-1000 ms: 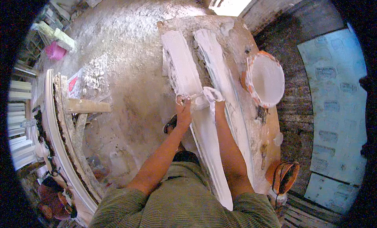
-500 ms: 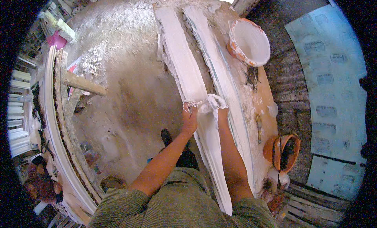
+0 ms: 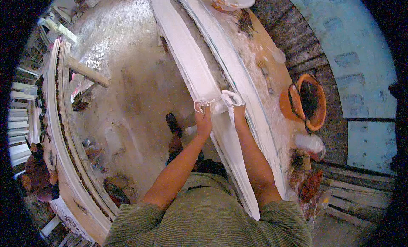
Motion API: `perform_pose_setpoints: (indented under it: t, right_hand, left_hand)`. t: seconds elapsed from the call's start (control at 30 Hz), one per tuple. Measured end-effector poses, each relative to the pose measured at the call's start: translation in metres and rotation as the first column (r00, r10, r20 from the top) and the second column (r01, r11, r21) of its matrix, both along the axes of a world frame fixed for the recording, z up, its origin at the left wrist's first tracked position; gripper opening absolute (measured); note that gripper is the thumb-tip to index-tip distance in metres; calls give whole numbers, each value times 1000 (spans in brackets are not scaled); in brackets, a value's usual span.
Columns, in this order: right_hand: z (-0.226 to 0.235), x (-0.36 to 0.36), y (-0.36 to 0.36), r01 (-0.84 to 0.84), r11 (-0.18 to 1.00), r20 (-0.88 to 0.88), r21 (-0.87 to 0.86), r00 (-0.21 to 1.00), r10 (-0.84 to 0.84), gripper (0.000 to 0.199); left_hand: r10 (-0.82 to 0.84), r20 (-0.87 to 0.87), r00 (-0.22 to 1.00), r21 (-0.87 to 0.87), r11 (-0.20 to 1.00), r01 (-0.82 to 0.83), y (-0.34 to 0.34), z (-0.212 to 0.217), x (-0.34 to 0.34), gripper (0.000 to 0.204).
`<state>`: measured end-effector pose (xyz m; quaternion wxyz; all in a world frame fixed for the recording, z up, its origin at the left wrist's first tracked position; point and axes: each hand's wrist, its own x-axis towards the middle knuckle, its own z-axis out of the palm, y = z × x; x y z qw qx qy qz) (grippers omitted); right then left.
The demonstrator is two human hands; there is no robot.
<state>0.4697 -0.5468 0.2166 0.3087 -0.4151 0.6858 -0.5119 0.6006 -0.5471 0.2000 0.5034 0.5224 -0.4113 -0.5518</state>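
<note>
A long white plaster strip (image 3: 180, 43) runs along the work table, with a second white strip (image 3: 229, 47) to its right. My left hand (image 3: 203, 115) is closed on the left end of a rumpled white piece (image 3: 219, 106), which looks like a wet, plaster-coated cloth. My right hand (image 3: 239, 114) grips its bunched right end, and the folds partly hide the fingers. Between my hands the piece lies across the nearer strip. Below them, a smooth white length (image 3: 233, 162) reaches toward my body between my forearms; whether it is strip or cloth I cannot tell.
Right of the strips, on the table (image 3: 272, 77), stand an orange bucket (image 3: 291, 104) and, farther off, a plaster-smeared bucket (image 3: 229, 2). A brush (image 3: 267, 75) lies nearby. At left, another bench (image 3: 70, 132) carries long mouldings, with a person (image 3: 40, 172) beside it.
My view has shifted back along the table, so the buckets and brush sit higher in the picture. Both hands keep hold of the white piece, now nearer the table's close end.
</note>
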Motion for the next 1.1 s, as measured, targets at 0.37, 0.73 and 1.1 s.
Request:
perform_pose_setpoints:
  t: [0.37,0.73,1.1]
  right_hand:
    - [-1,-32,247,36,994,51,103,998,-42,24]
    - [-12,-61,507,108,993,-84,46,991,-104,21]
    - [1,-103,744,123,986,-134,116,985,-108,30]
  left_hand:
    - [-122,118,986,194,976,97,245,-16,-34,61]
    - [-246,143,959,173,960,221,504,-29,-71,53]
    - [-241,338,910,158,967,198,750,-43,-116,51]
